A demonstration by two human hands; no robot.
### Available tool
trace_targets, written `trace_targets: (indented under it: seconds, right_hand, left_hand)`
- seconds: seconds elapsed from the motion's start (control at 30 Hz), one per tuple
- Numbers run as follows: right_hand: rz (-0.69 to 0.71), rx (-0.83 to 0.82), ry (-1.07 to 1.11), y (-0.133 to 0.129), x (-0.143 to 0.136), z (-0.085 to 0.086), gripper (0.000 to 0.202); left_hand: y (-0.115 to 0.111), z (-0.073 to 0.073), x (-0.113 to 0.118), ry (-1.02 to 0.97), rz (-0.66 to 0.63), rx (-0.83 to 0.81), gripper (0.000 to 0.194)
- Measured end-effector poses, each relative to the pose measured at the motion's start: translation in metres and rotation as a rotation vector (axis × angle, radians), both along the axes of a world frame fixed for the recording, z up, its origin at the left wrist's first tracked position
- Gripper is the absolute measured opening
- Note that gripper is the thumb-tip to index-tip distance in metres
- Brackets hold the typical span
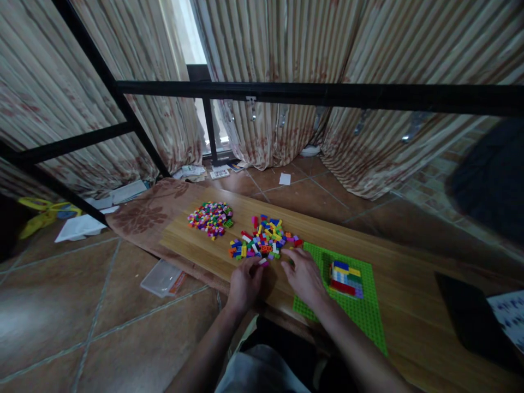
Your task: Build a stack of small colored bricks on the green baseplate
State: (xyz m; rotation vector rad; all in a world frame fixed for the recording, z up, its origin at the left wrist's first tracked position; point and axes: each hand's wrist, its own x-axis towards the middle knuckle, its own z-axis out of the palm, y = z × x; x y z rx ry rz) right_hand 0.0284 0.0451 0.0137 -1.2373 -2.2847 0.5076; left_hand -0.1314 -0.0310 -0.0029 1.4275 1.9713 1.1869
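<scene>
My left hand (244,285) is closed at the near edge of a loose pile of toy building bricks (270,236), with a small white and pink brick (263,262) at its fingertips. To its right, my right hand (303,274) reaches over the green baseplate's left edge towards the same pile. Its thumb and fingers are bent but apart, and nothing shows clearly between them. On the green baseplate (370,305) sits a block of joined bricks (346,279) in blue, yellow, white, red, green and purple. My right forearm covers part of the baseplate.
A second heap of smaller bricks (209,217) lies farther left on the wooden table (241,204). At the right end are a black flat object (470,316) and a printed sheet (510,314). A clear plastic lid or tray (161,278) lies on the floor. A black metal rail (286,91) crosses behind.
</scene>
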Motion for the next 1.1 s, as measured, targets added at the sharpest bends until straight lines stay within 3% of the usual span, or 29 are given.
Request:
trace_targets:
  seconds: [0.17,0.3,0.5,0.77,0.97,1.1]
  right_hand:
    - [0.021,0.009,-0.211,0.024,-0.025,-0.001,0.040]
    - [0.039,-0.030,-0.282,0.029,-0.030,-0.001,0.041]
    - [0.027,-0.092,-0.242,0.019,-0.027,0.005,0.033]
    - [-0.040,-0.185,-0.186,0.005,-0.010,0.002,0.038]
    - [0.063,-0.144,-0.148,0.002,0.000,-0.001,0.047]
    - [0.118,-0.089,-0.166,0.004,-0.001,-0.004,0.033]
  left_hand:
    - [0.004,-0.015,-0.004,-0.062,0.007,-0.002,0.028]
    - [0.003,-0.016,-0.005,-0.026,-0.033,0.021,0.029]
    - [0.004,-0.007,-0.002,0.057,0.001,0.006,0.025]
    - [0.005,-0.012,-0.001,0.077,0.002,0.015,0.028]
    - [0.003,-0.010,-0.003,0.070,-0.010,0.034,0.035]
    - [0.001,-0.008,-0.003,0.039,-0.043,0.059,0.040]
